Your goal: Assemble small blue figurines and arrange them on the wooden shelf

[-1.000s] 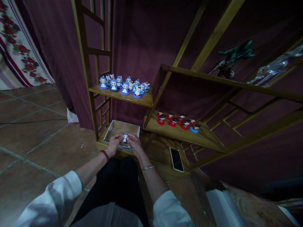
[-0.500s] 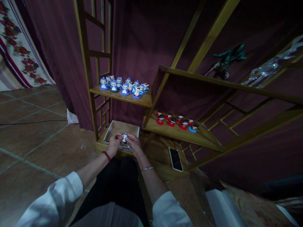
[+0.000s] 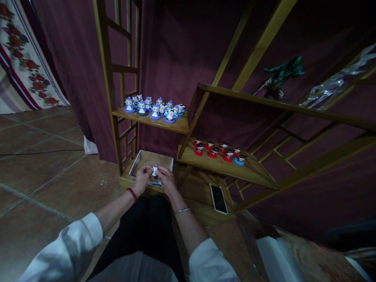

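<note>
A small white and blue figurine (image 3: 154,171) is held between my two hands just above a shallow cardboard box (image 3: 152,158) on the bottom board of a wooden shelf. My left hand (image 3: 142,178), with a red bead bracelet at the wrist, pinches the figurine from the left. From the right, my right hand (image 3: 166,179), with a thin bangle, grips the same figurine. Both hands have their fingers closed around it.
Several blue-based figurines (image 3: 154,108) stand on the upper left shelf (image 3: 179,126). Red-based figurines (image 3: 217,150) and one blue-based one (image 3: 241,159) stand on the lower right shelf. A dark phone (image 3: 218,198) lies on the bottom board. Dark red curtain behind, tiled floor at left.
The hands with the figurine have risen slightly from the box's front edge; the view has shifted a little. The grip is unchanged.
</note>
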Demonstrator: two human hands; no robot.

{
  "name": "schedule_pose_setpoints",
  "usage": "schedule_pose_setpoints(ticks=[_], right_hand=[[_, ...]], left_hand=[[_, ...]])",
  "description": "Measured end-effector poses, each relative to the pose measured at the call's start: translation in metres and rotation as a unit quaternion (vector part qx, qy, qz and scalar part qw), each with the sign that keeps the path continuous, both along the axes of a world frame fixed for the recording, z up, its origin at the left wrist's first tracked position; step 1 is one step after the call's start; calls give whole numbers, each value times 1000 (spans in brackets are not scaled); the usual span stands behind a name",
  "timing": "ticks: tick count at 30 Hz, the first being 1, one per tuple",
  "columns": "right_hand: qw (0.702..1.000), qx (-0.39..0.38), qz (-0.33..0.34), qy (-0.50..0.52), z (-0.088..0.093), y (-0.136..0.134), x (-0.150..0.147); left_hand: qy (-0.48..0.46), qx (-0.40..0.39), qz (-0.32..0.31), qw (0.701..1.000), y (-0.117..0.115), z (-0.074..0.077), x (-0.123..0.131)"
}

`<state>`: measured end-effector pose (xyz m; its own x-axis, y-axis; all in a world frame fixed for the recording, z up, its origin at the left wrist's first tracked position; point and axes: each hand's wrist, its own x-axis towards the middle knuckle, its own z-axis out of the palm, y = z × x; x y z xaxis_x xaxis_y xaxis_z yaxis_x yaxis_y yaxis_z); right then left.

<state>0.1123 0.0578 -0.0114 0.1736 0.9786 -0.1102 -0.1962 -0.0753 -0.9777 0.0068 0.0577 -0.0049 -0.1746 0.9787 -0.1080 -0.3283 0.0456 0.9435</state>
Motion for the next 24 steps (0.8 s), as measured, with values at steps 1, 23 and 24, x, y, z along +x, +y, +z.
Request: schedule_pose_setpoints(ticks=[1,23,24], right_hand=[[1000,2,-1,-1,0,0,0],[999,18,30,9,3,-4,2],[999,18,30,7,3,-4,2]], left_hand=[[-2,-2,0,1000,0,0,0],[-117,-82,-57,988,3,-2,-7],[-121,-86,-59,987,3,-2,-7]])
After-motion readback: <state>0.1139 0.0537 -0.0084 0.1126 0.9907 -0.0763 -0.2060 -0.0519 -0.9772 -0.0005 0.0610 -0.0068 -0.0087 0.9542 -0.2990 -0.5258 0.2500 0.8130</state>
